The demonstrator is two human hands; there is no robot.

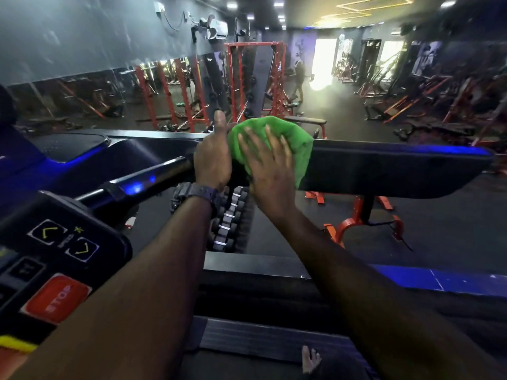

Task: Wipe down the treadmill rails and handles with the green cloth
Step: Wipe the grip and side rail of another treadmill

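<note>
1. Gym machines with red frames (255,78) fill the dim room behind the treadmill, and a mirror runs along the wall.
2. The green cloth (277,138) is draped over the wide black side rail (397,168), right under the fingers of the right hand (270,171).
3. Those fingers are spread out flat and press the cloth onto the rail.
4. The left hand (212,160) sits just beside the cloth, fingers curled round the spot where the round handle bar (142,182) meets the rail, thumb sticking up.
5. The job looks like it is in the middle: only this bit of rail is under the cloth.
6. The long stretch of rail past the right fingertips looks still to do, and so does the handle bar on the near side of the left fingers.
7. I cannot tell which parts are already clean.
8. The red stop button (59,298) sits low on the panel, well away from both hands.
</note>
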